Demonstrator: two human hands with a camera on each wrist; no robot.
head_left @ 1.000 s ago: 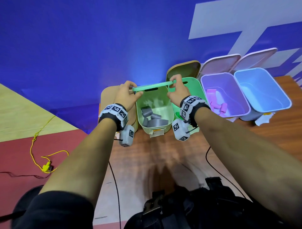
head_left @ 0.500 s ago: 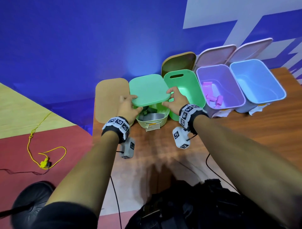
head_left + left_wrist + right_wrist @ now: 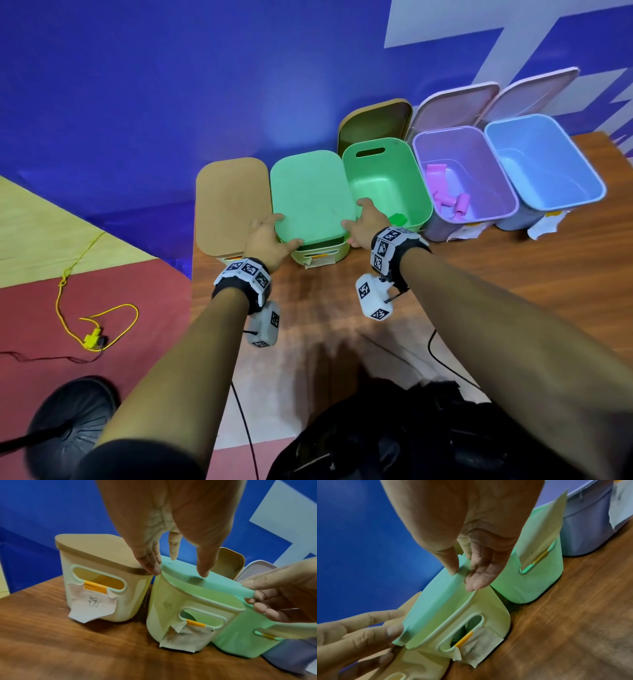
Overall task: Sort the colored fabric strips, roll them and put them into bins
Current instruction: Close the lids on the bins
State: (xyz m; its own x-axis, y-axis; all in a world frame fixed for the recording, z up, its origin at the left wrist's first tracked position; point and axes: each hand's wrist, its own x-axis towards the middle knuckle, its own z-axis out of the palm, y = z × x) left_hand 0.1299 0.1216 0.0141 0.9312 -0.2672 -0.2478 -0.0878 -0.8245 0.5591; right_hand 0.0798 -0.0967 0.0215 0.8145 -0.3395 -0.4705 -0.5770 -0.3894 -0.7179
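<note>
A mint green lid (image 3: 311, 195) lies over the pale yellow-green bin (image 3: 322, 255), second from the left in the row. Its front edge (image 3: 406, 635) still stands a little above the rim. My left hand (image 3: 267, 240) holds the lid's front left corner, fingers along the side and thumb (image 3: 202, 572) at the front. My right hand (image 3: 363, 226) pinches the front right edge, thumb (image 3: 452, 568) on top and fingers underneath. The lid hides what is in the bin. Pink rolls (image 3: 448, 195) lie in the lilac bin (image 3: 507, 209); a green piece (image 3: 397, 219) sits in the green bin (image 3: 421, 192).
A tan-lidded bin (image 3: 229, 205) stands against the left side, and an open blue bin (image 3: 544, 164) ends the row on the right. Loose lids (image 3: 373, 120) lean on the blue wall behind. Paper labels hang off the bin fronts. Bare wooden table (image 3: 479, 291) lies in front.
Both hands have brought the green lid from upright behind the bin down flat over it, covering the grey rolls. The hands moved toward me with it.
</note>
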